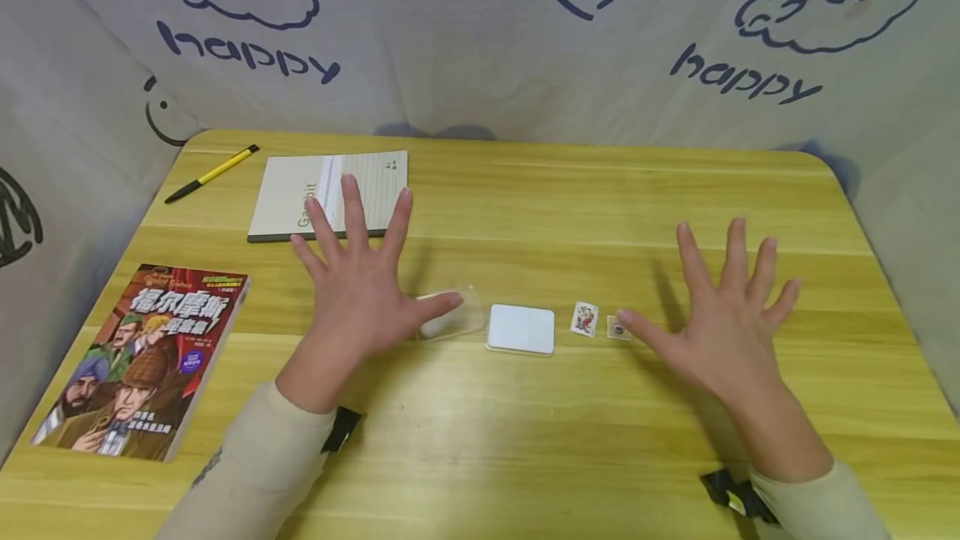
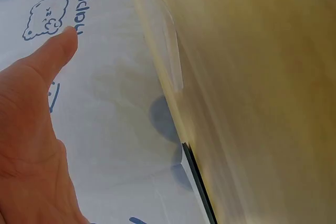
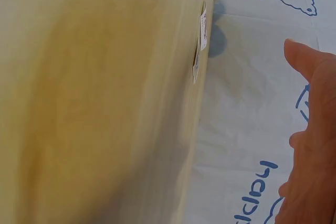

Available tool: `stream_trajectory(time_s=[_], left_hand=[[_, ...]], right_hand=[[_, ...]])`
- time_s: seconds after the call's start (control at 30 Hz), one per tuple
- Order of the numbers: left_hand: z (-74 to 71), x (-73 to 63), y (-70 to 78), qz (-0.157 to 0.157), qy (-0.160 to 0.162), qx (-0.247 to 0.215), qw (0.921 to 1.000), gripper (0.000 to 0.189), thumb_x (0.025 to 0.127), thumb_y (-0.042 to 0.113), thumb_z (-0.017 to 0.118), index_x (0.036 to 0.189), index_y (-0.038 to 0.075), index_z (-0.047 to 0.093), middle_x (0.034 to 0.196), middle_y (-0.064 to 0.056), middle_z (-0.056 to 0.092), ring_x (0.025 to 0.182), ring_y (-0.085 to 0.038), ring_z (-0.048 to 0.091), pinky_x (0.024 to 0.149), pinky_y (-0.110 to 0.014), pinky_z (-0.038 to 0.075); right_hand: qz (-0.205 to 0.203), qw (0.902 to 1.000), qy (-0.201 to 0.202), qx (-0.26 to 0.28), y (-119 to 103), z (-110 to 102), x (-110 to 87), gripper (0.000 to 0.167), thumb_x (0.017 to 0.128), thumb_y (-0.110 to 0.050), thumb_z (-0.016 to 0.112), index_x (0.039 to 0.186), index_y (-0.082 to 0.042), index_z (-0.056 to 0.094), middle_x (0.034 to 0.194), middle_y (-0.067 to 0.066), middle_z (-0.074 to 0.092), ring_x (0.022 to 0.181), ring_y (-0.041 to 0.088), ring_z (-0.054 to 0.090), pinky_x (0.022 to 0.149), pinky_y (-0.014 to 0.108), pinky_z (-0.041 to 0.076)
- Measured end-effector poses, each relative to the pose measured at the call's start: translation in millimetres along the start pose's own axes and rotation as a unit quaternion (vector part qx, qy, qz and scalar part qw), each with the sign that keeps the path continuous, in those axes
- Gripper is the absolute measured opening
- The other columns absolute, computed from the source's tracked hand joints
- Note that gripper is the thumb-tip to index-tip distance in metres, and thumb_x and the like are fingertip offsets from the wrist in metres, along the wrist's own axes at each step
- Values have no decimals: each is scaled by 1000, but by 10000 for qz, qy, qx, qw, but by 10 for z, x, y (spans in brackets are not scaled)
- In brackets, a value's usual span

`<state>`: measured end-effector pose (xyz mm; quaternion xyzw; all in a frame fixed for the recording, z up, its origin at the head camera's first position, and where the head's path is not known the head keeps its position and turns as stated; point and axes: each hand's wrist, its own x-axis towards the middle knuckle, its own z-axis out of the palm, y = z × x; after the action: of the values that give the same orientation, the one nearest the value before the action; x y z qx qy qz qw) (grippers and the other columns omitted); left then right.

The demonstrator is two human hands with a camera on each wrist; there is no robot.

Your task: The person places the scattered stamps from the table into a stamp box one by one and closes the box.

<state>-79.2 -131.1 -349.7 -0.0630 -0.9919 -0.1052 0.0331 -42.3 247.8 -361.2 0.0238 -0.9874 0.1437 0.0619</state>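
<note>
Both hands hover over the table with fingers spread, holding nothing. My left hand (image 1: 356,294) is above the table near the notebook (image 1: 375,190), its thumb over a clear plastic case (image 1: 467,315). Between the hands lies a small white rectangular box or stack (image 1: 521,328), whose exact kind I cannot tell. Beside it is a small playing card (image 1: 584,319) with a coloured figure. A smaller square card (image 1: 617,328) sits just right of that, partly behind the thumb tip of my right hand (image 1: 731,332). In the right wrist view both cards show edge-on.
At the left lies a comic-style book (image 1: 142,365) with a red and brown cover. A yellow and black pen (image 1: 212,174) rests at the back left corner of the wooden table (image 1: 525,457). A white cloth (image 1: 465,48) with drawings hangs behind.
</note>
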Motion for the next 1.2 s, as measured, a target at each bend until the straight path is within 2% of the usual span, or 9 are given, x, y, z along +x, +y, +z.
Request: stream_trajectory(time_s=[0.27, 0.43, 0.53, 0.63, 0.73, 0.83, 0.93, 1.03, 1.2], left_hand=[[-52, -89, -77, -232, 186, -420, 9987, 125, 67, 84, 66, 161, 33, 1, 157, -13, -34, 140, -49, -26, 106, -72, -2], [-121, -234, -108, -67, 477, -1236, 9912, 106, 77, 58, 79, 159, 16, 27, 157, -29, 22, 137, -53, 26, 102, -68, 28], [-115, -347, -101, 293, 595, -1837, 9807, 83, 81, 41, 82, 147, 6, 48, 133, -25, 55, 118, -44, 54, 92, -60, 44], [-61, -455, -55, 585, 240, -2578, 9641, 61, 83, 31, 83, 133, 3, 62, 110, -16, 68, 94, -30, 66, 79, -46, 54], [36, -536, 10, 685, -612, -3416, 9353, 47, 85, 26, 81, 124, 3, 68, 96, -6, 69, 79, -17, 65, 69, -35, 55], [146, -586, 58, 714, -1424, -3955, 9045, 40, 88, 25, 79, 120, 2, 69, 92, 0, 68, 77, -12, 63, 69, -31, 54], [248, -602, 92, 773, -1812, -4163, 8876, 37, 88, 23, 78, 117, 2, 69, 95, 0, 68, 78, -12, 63, 70, -30, 53], [323, -583, 125, 853, -1794, -4177, 8866, 34, 87, 20, 79, 114, 2, 69, 98, -3, 68, 79, -13, 62, 71, -30, 53], [379, -517, 157, 986, -1431, -3933, 9028, 36, 85, 19, 80, 116, 4, 70, 96, -3, 67, 76, -16, 59, 69, -31, 51]], right_hand=[[-122, 9989, 286, 357, 42, -40, -47, 110, 75, -67, 74, 161, -23, 22, 158, 25, 22, 140, 52, 16, 98, 78, 10], [-155, 9903, 364, 1333, 17, -47, -177, 81, 82, -44, 81, 147, -8, 49, 115, 18, 64, 103, 38, 59, 85, 53, 45], [-218, 9809, 124, 1930, -49, 12, -273, 51, 84, -31, 83, 124, -5, 69, 82, 3, 67, 71, 22, 62, 63, 32, 51], [-129, 9654, -506, 2556, -145, 114, -359, 30, 83, -26, 84, 106, -8, 76, 66, -5, 59, 57, 14, 53, 54, 25, 45], [62, 9484, -1122, 2966, -222, 218, -406, 24, 81, -26, 85, 98, -10, 77, 63, -4, 55, 55, 13, 49, 55, 27, 45], [223, 9354, -1439, 3223, -268, 300, -411, 23, 80, -21, 86, 97, -9, 76, 65, -1, 57, 56, 15, 51, 55, 29, 45], [319, 9307, -1484, 3329, -290, 362, -390, 23, 80, -16, 86, 98, -7, 75, 70, 0, 60, 59, 16, 54, 54, 28, 46], [489, 9305, -1403, 3347, -294, 412, -354, 25, 80, -14, 85, 101, -5, 74, 72, 2, 61, 60, 16, 54, 53, 27, 45], [585, 9376, -1097, 3248, -274, 467, -276, 33, 78, -12, 86, 106, -2, 72, 73, 3, 61, 58, 15, 52, 51, 26, 44]])
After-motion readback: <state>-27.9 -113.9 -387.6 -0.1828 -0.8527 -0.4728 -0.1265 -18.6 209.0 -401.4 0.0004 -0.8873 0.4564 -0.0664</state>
